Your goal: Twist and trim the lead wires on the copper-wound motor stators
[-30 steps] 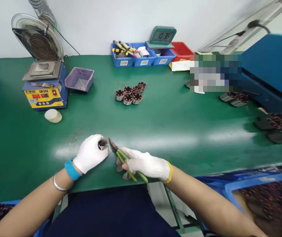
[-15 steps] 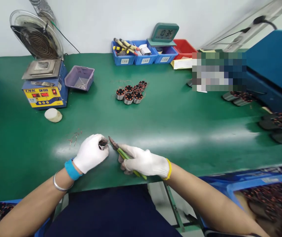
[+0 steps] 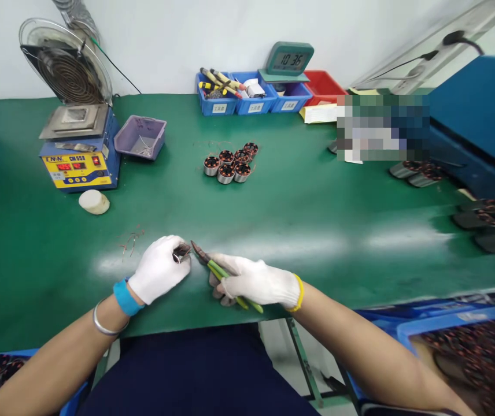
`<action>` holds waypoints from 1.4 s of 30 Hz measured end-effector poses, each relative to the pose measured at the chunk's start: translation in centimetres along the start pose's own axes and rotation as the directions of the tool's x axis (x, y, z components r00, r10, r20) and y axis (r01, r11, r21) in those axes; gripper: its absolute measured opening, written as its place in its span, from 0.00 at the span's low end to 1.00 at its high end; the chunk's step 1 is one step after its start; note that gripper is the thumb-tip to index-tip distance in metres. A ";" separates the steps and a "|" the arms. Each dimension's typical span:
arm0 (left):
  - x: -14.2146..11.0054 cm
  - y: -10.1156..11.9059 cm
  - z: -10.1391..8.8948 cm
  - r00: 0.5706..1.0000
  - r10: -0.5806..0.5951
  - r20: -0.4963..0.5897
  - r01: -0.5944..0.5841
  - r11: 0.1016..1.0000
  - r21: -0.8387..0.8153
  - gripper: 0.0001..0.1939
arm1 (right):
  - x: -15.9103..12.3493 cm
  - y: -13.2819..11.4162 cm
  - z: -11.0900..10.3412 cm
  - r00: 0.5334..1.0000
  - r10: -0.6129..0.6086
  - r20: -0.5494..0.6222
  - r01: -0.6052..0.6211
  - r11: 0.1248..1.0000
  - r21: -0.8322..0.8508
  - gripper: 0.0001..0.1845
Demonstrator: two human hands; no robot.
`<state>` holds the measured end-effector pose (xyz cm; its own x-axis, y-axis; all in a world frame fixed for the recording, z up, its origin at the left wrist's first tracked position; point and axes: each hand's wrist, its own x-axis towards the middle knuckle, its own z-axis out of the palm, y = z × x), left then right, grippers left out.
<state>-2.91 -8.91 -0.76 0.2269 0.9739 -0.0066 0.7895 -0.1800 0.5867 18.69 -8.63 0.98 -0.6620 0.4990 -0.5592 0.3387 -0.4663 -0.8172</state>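
My left hand (image 3: 161,269), in a white glove with a blue wristband, is closed around a small metal-ringed motor stator (image 3: 181,254). The fingers and palm hide most of it. In my gloved right hand (image 3: 254,281) is a pair of green-handled pliers (image 3: 215,268), with the jaws pointing up and left. Their dark tip lies just right of the left fingertips, close to the stator; whether it touches anything is too small to tell. Farther back on the green table stand several copper-wound motor stators (image 3: 225,173) in a cluster.
Wire scraps (image 3: 131,242) lie left of my left hand. Behind them are a round whitish block (image 3: 93,202), a blue-and-yellow solder pot (image 3: 80,167) and a purple bin (image 3: 158,141). Blue tool bins (image 3: 218,107) line the back. A blue crate (image 3: 407,332) of wound parts sits lower right.
My right hand has shifted slightly right, and the pliers' handles are spread a little wider apart. My left hand stays almost where it was.
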 end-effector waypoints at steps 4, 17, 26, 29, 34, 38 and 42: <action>0.0 0.0 0.0 1.000 0.003 -0.008 -0.003 1.000 -0.016 0.05 | 0.0 0.1 -0.1 1.000 0.010 0.002 -0.010 1.000 0.000 0.20; -0.1 0.0 0.0 1.000 -0.026 0.009 0.026 0.998 -0.049 0.07 | -0.7 -0.4 -0.1 0.999 0.017 0.029 -0.018 0.998 0.065 0.20; 0.1 0.2 0.0 0.999 -0.014 0.031 0.015 1.000 -0.024 0.07 | 0.1 -0.2 -0.1 0.999 -0.004 0.032 0.003 0.999 0.047 0.17; 0.1 0.4 -0.2 0.999 -0.024 0.044 0.025 1.000 -0.013 0.08 | 0.3 0.0 0.0 1.000 -0.004 0.007 0.004 1.000 0.030 0.14; 0.1 0.3 -0.3 0.998 -0.025 0.056 0.028 0.999 -0.041 0.08 | 0.1 -0.3 0.4 1.000 0.002 -0.030 -0.002 1.000 0.012 0.13; 0.3 0.3 -0.1 0.998 -0.028 0.058 0.030 0.999 -0.038 0.08 | 0.2 -0.8 0.5 0.997 0.046 -0.060 -0.051 0.996 -0.079 0.12; -0.2 0.3 -0.6 0.998 -0.047 0.048 0.048 0.998 -0.032 0.10 | 0.0 -1.1 -0.2 0.994 0.040 -0.103 -0.055 0.987 -0.149 0.17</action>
<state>-3.03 -9.07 -0.09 0.2167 0.9735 -0.0726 0.7809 -0.1283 0.6113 18.43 -8.01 1.80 -0.5756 0.5529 -0.6025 0.4705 -0.3788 -0.7970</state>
